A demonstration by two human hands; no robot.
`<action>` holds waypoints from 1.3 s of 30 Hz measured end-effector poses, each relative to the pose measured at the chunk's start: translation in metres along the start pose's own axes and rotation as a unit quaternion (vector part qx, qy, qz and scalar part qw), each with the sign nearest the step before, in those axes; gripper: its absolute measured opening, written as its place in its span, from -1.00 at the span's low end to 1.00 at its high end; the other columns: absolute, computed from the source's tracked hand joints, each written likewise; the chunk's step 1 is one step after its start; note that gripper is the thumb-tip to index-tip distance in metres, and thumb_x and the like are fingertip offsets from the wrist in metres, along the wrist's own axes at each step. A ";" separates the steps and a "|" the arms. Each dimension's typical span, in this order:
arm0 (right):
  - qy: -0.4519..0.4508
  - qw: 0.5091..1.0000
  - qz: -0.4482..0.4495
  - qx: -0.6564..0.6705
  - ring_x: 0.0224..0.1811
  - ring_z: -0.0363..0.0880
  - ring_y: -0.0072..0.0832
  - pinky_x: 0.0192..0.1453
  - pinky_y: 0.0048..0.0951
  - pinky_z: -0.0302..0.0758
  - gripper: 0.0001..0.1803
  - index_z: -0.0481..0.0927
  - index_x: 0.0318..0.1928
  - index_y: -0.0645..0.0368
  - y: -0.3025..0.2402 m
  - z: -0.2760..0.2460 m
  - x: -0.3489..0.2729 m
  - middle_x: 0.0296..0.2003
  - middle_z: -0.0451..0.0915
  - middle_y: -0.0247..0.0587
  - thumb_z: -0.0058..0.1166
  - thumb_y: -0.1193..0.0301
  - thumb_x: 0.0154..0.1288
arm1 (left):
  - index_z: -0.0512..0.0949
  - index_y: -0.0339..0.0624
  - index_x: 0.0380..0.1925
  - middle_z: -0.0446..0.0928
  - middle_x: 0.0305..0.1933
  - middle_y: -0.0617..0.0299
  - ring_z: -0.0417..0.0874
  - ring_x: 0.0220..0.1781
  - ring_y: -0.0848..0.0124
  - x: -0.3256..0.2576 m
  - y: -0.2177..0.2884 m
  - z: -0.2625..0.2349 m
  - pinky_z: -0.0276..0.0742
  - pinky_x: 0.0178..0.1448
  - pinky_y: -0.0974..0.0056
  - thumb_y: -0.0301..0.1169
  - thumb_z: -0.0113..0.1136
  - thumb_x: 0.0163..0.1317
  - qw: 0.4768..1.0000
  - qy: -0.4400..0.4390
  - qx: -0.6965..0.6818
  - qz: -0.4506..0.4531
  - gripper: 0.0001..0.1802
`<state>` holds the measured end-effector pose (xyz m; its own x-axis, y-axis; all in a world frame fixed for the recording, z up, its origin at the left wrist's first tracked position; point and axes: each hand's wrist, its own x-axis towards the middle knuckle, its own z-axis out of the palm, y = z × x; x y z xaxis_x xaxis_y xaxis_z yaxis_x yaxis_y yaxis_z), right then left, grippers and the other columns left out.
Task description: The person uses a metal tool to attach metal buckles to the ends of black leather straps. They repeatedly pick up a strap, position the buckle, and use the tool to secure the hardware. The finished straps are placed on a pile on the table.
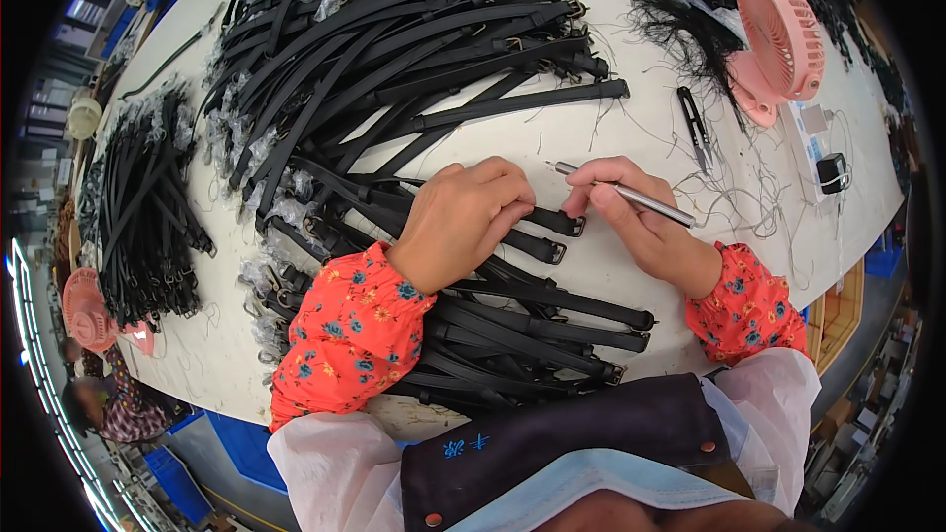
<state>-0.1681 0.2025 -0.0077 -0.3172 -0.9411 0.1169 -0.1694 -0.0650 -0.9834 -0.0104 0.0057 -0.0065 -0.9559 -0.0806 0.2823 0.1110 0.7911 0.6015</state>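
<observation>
My left hand [461, 219] is closed around a black strap [552, 221] just short of its buckle end, above the middle of the worktable. In my right hand [645, 227] rests a slim silver pen-shaped tool [658, 206], its narrow tip pointing left toward my left hand. The right fingers are at the buckle of the same strap; whether they press on it I cannot tell. More black buckled straps [522, 315] lie below my left forearm. A larger heap of straps [394, 49], with clear plastic wrap at the left ends, spreads beyond my hands.
Black-handled thread snips [695, 128] lie right of the strap heap, near loose threads [759, 202]. A pink fan [778, 39] and a white power strip [810, 153] stand farther right. At left are another strap bundle [148, 217], a second pink fan [89, 307] and another person [123, 404].
</observation>
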 end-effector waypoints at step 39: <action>-0.006 0.990 0.111 0.086 -0.40 0.55 -0.61 -0.22 -0.56 0.46 -0.57 0.57 -0.03 0.28 0.002 0.001 0.001 -0.48 0.61 -0.28 -0.16 0.13 0.66 | 0.60 -0.20 -0.35 0.59 -0.40 0.16 0.61 -0.33 0.15 0.003 -0.004 0.006 0.48 -0.13 0.16 -0.45 0.28 0.26 0.999 0.009 -0.047 -0.015 -0.93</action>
<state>-0.1679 0.2015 -0.0095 -0.3172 -0.9425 -0.1053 0.0652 0.0892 -0.9939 -0.0152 0.0056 -0.0123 -0.9540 -0.1151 0.2770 0.1087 0.7281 0.6768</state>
